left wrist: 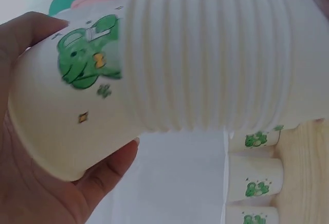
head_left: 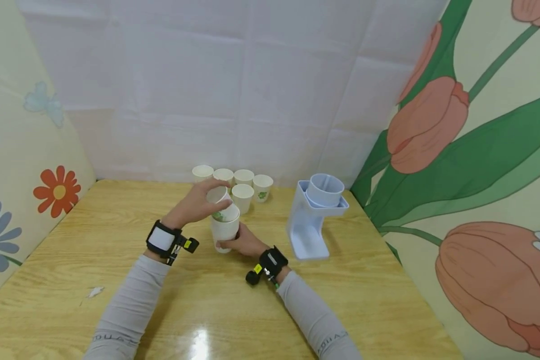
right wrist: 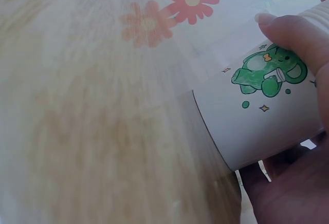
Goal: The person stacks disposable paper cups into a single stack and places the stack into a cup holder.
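My left hand (head_left: 200, 201) grips a white paper cup (left wrist: 77, 98) near its mouth, thumb on one side and fingers on the other. This cup has a green cartoon animal printed on it. Its lower part sits inside the top of a stack of paper cups (left wrist: 205, 54), tilted against the stack. Several ribbed rims of the stack show in the left wrist view. Lower down, my right hand (head_left: 245, 242) holds the stack, fingers curled round the bottom cup (right wrist: 267, 116). In the head view the stack is upright, just above or on the wooden table; I cannot tell which.
Behind the hands, several upright paper cups (head_left: 263, 188) stand near the white backdrop (head_left: 175, 90). To the right is a pale blue stand (head_left: 309, 235) with a round cup-shaped holder (head_left: 326, 191) on top. A small white scrap (head_left: 95, 291) lies on the table (head_left: 225, 310) at left.
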{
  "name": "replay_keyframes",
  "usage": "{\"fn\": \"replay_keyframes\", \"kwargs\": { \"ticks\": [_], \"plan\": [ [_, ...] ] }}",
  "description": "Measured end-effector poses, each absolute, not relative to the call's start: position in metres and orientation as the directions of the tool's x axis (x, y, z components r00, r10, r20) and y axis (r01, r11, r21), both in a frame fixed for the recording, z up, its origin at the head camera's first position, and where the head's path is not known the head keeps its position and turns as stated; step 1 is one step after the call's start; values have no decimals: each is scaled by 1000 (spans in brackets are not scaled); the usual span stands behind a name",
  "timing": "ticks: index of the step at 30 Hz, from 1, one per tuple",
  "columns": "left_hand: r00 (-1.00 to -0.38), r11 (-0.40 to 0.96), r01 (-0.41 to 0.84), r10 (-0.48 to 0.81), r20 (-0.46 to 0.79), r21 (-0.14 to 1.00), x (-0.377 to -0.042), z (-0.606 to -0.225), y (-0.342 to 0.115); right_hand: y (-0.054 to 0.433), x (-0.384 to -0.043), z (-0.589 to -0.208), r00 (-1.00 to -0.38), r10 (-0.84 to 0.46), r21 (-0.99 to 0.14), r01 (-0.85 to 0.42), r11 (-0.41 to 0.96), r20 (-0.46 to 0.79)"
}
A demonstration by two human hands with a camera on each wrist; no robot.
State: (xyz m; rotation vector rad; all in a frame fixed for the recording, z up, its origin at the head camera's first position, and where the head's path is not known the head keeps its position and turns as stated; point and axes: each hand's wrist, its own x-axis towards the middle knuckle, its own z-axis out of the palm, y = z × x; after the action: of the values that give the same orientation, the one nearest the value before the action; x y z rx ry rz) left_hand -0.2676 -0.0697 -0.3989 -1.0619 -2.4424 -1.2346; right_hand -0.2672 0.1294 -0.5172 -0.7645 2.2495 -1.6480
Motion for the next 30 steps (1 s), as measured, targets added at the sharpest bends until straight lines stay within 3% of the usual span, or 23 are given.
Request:
{"fn": "replay_keyframes", "kwargs": {
  "ticks": [8, 17, 30],
  "plan": [
    [-689, 417, 714, 564, 456, 562, -268, -408, -53, 130, -269, -519, -829, -549, -932, -275, 234, 108],
    [-672, 452, 717, 652, 352, 531, -269, -419, -42, 131, -266, -516, -830, -546, -918, -296, 264, 111],
    [-723, 454, 667, 586, 366, 591, -270, -428, -40, 130, -263, -518, -841, -530, -914, -295, 277, 111]
  ]
}}
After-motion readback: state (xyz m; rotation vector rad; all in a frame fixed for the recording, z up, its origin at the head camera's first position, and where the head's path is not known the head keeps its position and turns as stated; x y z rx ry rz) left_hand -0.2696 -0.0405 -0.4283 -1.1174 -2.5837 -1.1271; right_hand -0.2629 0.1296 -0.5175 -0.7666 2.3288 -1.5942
